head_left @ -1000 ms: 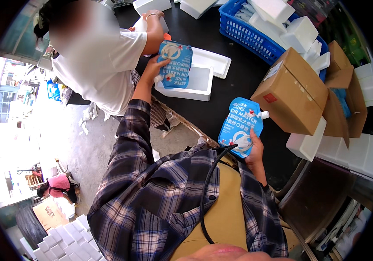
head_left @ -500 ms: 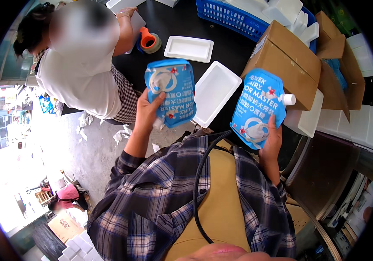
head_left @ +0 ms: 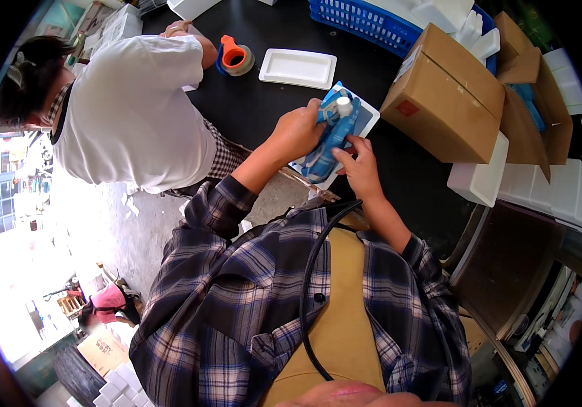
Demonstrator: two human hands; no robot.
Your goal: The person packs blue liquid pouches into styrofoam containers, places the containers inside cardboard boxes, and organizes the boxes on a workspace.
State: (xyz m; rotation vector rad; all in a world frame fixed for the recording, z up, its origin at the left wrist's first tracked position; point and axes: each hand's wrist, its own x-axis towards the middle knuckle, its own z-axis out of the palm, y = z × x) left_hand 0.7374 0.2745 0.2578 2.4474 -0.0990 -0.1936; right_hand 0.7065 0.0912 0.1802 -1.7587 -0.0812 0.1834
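Observation:
Two blue spouted pouches (head_left: 335, 142) are in the white foam box (head_left: 372, 120) in front of me, standing edge-up and pressed together, a white cap showing at the far end. My left hand (head_left: 296, 133) is closed on the pouches' far left side, near the cap. At their near right side my right hand (head_left: 360, 165) has its thumb and fingers against the pouches; the fingers are partly bent, and one pouch edge lies at the fingertips. A shallow white foam lid (head_left: 298, 68) lies just beyond the box.
An orange tape dispenser (head_left: 234, 57) sits left of the lid on the black table. To the right are a closed cardboard box (head_left: 444, 95), an open carton (head_left: 554, 129) with blue contents and a blue basket (head_left: 372, 30) of white foam pieces. A co-worker in white (head_left: 138, 112) stands at left.
Both hands have come together over the foam box, bringing the two pouches from either side into it. The pouches have turned from face-up to edge-up. The co-worker has shifted slightly.

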